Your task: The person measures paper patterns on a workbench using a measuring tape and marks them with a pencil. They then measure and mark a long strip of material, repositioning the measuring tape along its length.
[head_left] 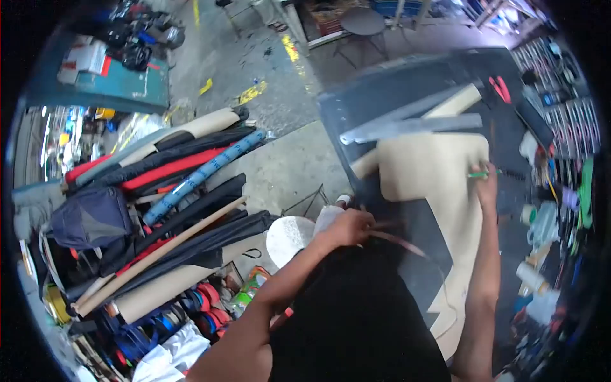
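Note:
My left hand is closed in front of my body. It grips a thin, flexible pinkish strip, blurred in places, whose tail curves down over the table. On the right, my right hand has its fingers closed around a slim green pen-like tool, over the edge of a large cut piece of tan sheet. That sheet has a wide rounded end and a long narrow part running toward me. Just beyond it lie clear flat rulers, one crossing a tan strip.
A dark worktable carries the sheet. Red-handled scissors lie at its far right, with racks of tools alongside. To my left are rolls of material and a backpack. A round stool stands beside me.

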`<action>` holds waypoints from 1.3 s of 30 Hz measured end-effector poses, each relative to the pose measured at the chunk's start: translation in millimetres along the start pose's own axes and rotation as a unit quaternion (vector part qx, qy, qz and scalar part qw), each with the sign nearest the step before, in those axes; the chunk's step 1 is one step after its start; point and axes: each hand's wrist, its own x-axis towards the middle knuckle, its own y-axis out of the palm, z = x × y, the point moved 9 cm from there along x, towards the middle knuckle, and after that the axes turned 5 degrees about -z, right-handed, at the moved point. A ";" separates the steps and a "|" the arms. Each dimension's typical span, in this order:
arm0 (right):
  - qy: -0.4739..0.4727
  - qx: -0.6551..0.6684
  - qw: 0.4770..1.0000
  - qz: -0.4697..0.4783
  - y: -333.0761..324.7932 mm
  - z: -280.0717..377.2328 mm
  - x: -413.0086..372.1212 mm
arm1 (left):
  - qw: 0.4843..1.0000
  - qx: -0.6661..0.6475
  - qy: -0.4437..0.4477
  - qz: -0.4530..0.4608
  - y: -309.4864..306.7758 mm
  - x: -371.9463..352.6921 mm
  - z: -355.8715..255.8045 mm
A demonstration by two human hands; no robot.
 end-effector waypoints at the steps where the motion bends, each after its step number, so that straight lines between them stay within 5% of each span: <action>1: -0.026 -0.028 0.999 -0.007 4.4 -20.9 22.8 | 1.000 -0.006 -0.008 -0.013 -4.8 4.1 14.0; 4: -0.068 -0.146 0.987 -0.014 1.2 -71.7 70.7 | 0.998 -0.063 -0.005 0.017 8.9 19.5 43.0; 6: 0.022 -0.224 0.974 -0.003 -2.1 -75.4 77.0 | 0.996 -0.079 0.004 0.042 17.6 27.6 48.9; 14: -0.005 -0.118 0.989 0.094 2.2 -159.3 108.4 | 0.987 -0.127 -0.019 0.098 43.1 41.1 61.8; 20: 0.057 -0.089 0.990 0.094 11.9 -98.9 102.8 | 0.980 -0.143 -0.009 0.136 47.4 54.2 57.0; 28: 0.090 -0.161 0.975 0.120 12.0 -122.6 116.9 | 0.981 -0.100 -0.027 0.165 54.0 76.2 80.0; 31: 0.009 -0.283 0.948 0.145 -27.1 -165.6 128.2 | 0.971 -0.076 -0.070 0.216 57.7 82.3 80.0; 33: -0.055 -0.375 0.903 0.201 -73.8 -201.0 126.4 | 0.985 -0.110 -0.033 0.131 59.1 83.3 80.4; 34: 0.019 -0.317 0.942 0.108 -59.2 -194.5 144.7 | 0.986 -0.102 -0.038 0.127 54.7 88.9 90.9; 39: 0.052 -0.403 0.912 0.061 -86.3 -168.7 129.3 | 0.981 -0.102 -0.030 0.162 64.3 82.8 77.3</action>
